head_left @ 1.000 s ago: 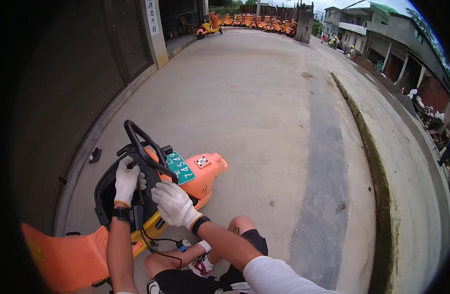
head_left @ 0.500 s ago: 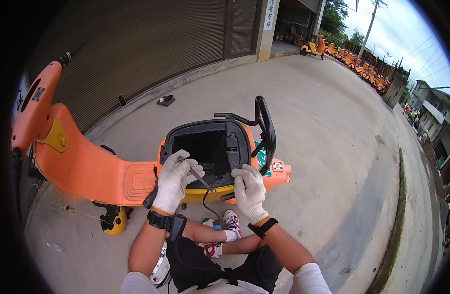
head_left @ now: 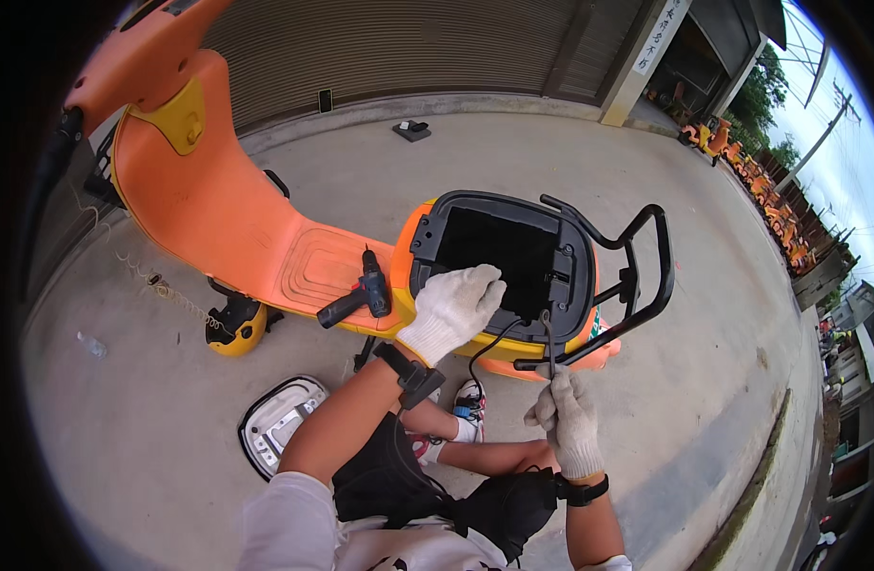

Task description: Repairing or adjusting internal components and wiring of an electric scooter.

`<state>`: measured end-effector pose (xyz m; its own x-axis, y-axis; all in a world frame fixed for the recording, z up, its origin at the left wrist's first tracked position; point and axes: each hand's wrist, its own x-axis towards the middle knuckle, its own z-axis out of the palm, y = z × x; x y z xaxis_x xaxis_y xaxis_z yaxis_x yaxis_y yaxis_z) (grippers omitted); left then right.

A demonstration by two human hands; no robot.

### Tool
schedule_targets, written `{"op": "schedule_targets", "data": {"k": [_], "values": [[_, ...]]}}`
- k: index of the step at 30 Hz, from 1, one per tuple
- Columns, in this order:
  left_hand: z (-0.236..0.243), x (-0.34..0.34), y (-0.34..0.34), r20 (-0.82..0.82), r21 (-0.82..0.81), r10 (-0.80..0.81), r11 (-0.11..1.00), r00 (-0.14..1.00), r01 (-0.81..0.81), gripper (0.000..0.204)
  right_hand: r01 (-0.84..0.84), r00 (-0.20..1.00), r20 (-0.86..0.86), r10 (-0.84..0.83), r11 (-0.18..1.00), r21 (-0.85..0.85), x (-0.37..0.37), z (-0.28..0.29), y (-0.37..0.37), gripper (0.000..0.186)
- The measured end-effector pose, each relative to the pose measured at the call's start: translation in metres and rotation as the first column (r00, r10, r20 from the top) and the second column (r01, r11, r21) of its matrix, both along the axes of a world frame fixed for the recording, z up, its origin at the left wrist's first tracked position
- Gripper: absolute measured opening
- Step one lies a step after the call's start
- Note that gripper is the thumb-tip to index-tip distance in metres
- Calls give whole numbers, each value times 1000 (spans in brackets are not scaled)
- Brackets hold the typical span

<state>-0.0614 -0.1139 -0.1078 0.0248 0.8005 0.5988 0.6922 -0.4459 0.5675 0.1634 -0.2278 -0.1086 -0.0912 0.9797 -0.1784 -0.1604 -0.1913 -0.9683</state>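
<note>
My gloved left hand (head_left: pixel 461 305) is over the near left of the open black compartment (head_left: pixel 575 249) on the orange-and-yellow scooter (head_left: pixel 180 205), fingers curled; I cannot make out anything in them. My gloved right hand (head_left: pixel 568 421) grips a metal wrench (head_left: pixel 549 343) upright below the compartment's right corner, beside the black tube rack (head_left: pixel 652 295). A black cable (head_left: pixel 478 354) hangs over the compartment's front edge. A cordless drill (head_left: pixel 370 285) rests on the footboard, left of the compartment.
A seat lid (head_left: pixel 266 433) lies beside my crossed legs. A yellow helmet (head_left: pixel 247 344), a coiled cord and a plastic bottle (head_left: pixel 91 344) are at left. Behind are a roller shutter (head_left: pixel 408 48), a small dark object (head_left: pixel 411 131) and a row of parked scooters (head_left: pixel 770 205).
My view has swung left. The wrench has passed from my left hand to my right, which has drawn back below the compartment. My left hand has moved over the opening.
</note>
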Motion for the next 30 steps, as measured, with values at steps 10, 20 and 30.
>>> {"op": "schedule_targets", "data": {"k": [10,20,30], "values": [[-17,-4,28,-221,-174,34,982,975,-74,22,41,956,-292,-13,995,91,-13,22,63,36],[-20,4,25,-168,-88,180,977,969,-196,18,116,988,-94,-124,990,-85,-3,45,136,20],[-23,3,26,-161,-23,182,982,970,-188,22,146,989,-11,-147,987,-65,-9,39,146,27]]}}
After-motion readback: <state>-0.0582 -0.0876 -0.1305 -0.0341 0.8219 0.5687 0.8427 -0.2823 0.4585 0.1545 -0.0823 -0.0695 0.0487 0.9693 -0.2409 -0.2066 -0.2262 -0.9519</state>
